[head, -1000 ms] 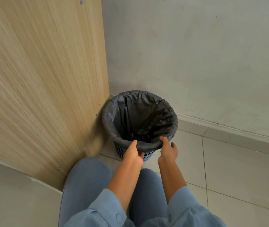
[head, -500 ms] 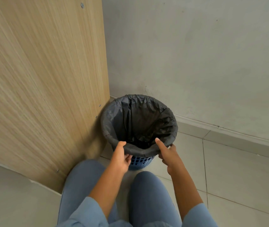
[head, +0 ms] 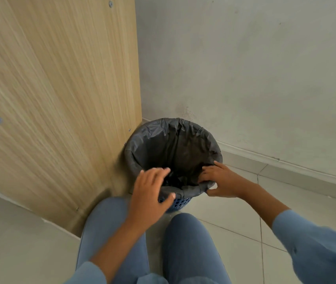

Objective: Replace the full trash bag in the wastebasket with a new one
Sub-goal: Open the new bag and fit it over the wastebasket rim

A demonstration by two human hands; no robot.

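Note:
A small blue lattice wastebasket (head: 180,202) stands on the floor in the corner, lined with a dark grey trash bag (head: 175,144) whose edge is folded over the rim all round. My left hand (head: 150,189) hovers over the near left rim, slightly blurred, fingers spread above the opening and thumb in front of the bag's fold. My right hand (head: 220,181) grips the near right rim of the bag, fingers inside and thumb outside. The inside of the bag is dark and I cannot make out its contents.
A wooden panel (head: 60,99) with screw heads rises close on the basket's left. A grey wall (head: 244,78) with a skirting strip runs behind it. Pale floor tiles (head: 234,212) extend to the right. My knees (head: 185,242) in blue trousers sit just before the basket.
Both hands have moved apart along the near rim. The left hand has lifted off its pinch and spread its fingers; the right has slid right and reaches inside the rim.

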